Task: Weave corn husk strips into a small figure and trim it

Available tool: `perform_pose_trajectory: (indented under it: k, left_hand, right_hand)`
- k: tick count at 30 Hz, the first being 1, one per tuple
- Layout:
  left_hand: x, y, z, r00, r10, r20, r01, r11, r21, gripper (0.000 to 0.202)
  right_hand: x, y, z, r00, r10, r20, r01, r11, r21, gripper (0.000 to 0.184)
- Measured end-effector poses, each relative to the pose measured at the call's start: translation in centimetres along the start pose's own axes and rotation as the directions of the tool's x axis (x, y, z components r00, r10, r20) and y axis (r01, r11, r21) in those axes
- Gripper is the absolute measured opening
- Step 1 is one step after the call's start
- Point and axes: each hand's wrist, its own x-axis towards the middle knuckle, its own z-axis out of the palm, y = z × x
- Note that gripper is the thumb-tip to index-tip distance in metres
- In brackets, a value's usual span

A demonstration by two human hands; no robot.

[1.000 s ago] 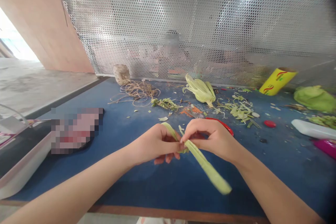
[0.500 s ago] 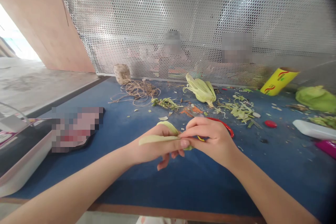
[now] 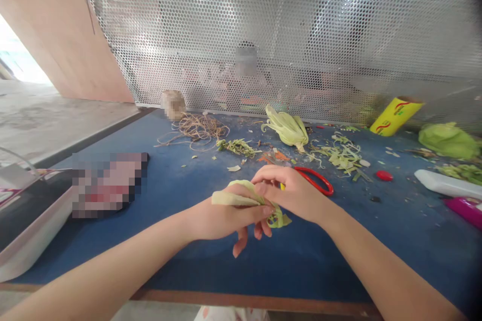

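Pale green, thin, leaf-like: the husk strip (image 3: 233,199) sits at lower centre of the frame, held above the blue table (image 3: 203,273) between 2 bare hands. Left hand (image 3: 226,218) is partly closed, thumb pressing the strip against the fingers, lower fingers hanging loose. Right hand (image 3: 299,193) curves over from the right, half open, fingertips at the strip; can't tell from here if it pinches or just rests. Progress, my read: partway. The strip looks folded or looped, with a curled end (image 3: 277,218) poking out under the right hand and a flat tail lying across the left; that tail looks unworked, and I see no tie around the piece. Can't tell if it's 1 strip or more, fingers cover the middle. Upper centre, a husk bundle (image 3: 288,129) lies whole-looking and apart from both hands. Cut shreds (image 3: 343,158) right of centre, so some trimming seems done. Red loop handle (image 3: 314,181) just beside the right hand, probably scissors, rest of it hidden. Tangled twine (image 3: 199,128) upper left of centre, loose. Yellow tube (image 3: 397,116) upper right, leaning by the metal mesh (image 3: 211,20).
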Motion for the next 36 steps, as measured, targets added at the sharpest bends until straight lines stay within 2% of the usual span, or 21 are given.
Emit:
perform_pose_trajectory:
  k: [2,4,6,9,11,13,15,16,18,20,22,24,26,30,32,36]
  left_hand:
    - [0.1,0.0,0.2,1.0,-0.021,-0.013,0.021,1.0,0.019,0.022]
    - [0.2,-0.1,0.4,0.999,-0.028,-0.033,0.029,0.999,0.029,0.022]
    - [0.3,-0.2,0.4,0.999,-0.028,-0.032,0.029,0.999,0.023,0.022]
    - [0.4,-0.5,0.2,0.999,-0.038,0.007,0.038,0.999,-0.021,0.021]
    - [0.4,-0.4,0.1,0.999,-0.047,0.014,0.048,0.998,-0.048,0.021]
    - [0.4,-0.3,0.0,0.999,-0.045,0.014,0.046,0.996,-0.075,0.023]
    - [0.3,-0.3,-0.2,0.999,-0.037,0.018,0.039,0.993,-0.11,0.024]
    - [0.3,-0.3,-0.3,0.999,-0.032,0.018,0.034,0.991,-0.13,0.023]
    - [0.3,-0.4,-0.5,1.0,-0.023,0.017,0.025,0.985,-0.169,0.018]
    - [0.3,-0.5,-0.6,1.0,-0.022,0.013,0.024,0.981,-0.195,0.014]
    - [0.2,-0.5,-0.6,0.999,-0.039,0.012,0.041,0.976,-0.212,0.014]
    - [0.2,-0.3,-0.7,0.998,-0.06,0.011,0.061,0.973,-0.222,0.016]
    - [0.2,-0.2,-0.7,0.998,-0.066,0.01,0.066,0.972,-0.224,0.019]
    - [0.1,0.0,-0.7,0.996,-0.084,-0.017,0.079,0.976,-0.205,0.018]
    - [0.1,0.0,-0.7,0.995,-0.092,-0.03,0.085,0.979,-0.184,0.018]
    - [0.1,0.0,-0.8,0.995,-0.075,-0.064,0.066,0.989,-0.134,0.022]
  right_hand:
    - [0.3,-0.3,0.6,0.999,-0.002,0.035,0.002,1.0,0.012,0.023]
    - [0.4,-0.2,1.0,1.0,-0.008,0.007,0.007,0.997,0.074,0.017]
    - [0.5,0.1,1.2,0.998,-0.024,-0.057,0.035,0.978,0.205,0.01]
    - [0.6,0.7,1.3,0.976,-0.063,-0.208,0.156,0.87,0.469,0.003]
    - [0.4,0.9,1.1,0.955,-0.086,-0.284,0.235,0.802,0.549,0.011]
    - [-0.1,0.9,0.7,0.945,-0.131,-0.299,0.27,0.829,0.49,0.023]
    - [-0.8,0.7,0.2,0.942,-0.209,-0.264,0.287,0.908,0.305,0.032]
    - [-1.1,0.6,0.0,0.942,-0.258,-0.217,0.298,0.937,0.184,0.035]
    - [-1.7,0.5,-0.3,0.936,-0.347,-0.06,0.349,0.936,0.041,0.039]
    - [-2.0,0.6,-0.5,0.926,-0.37,0.077,0.372,0.928,-0.021,0.041]
    - [-2.1,0.8,-0.7,0.924,-0.359,0.132,0.368,0.928,-0.054,0.041]
    - [-2.1,1.0,-0.8,0.924,-0.362,0.124,0.372,0.925,-0.073,0.038]
    - [-2.0,1.0,-1.0,0.927,-0.369,0.067,0.374,0.924,-0.079,0.033]
    - [-1.9,0.7,-1.1,0.938,-0.346,-0.033,0.343,0.937,-0.073,0.01]
    - [-2.0,0.7,-1.1,0.932,-0.362,-0.024,0.359,0.93,-0.077,0.002]
    - [-2.0,0.8,-0.9,0.914,-0.405,-0.008,0.402,0.909,-0.111,0.005]
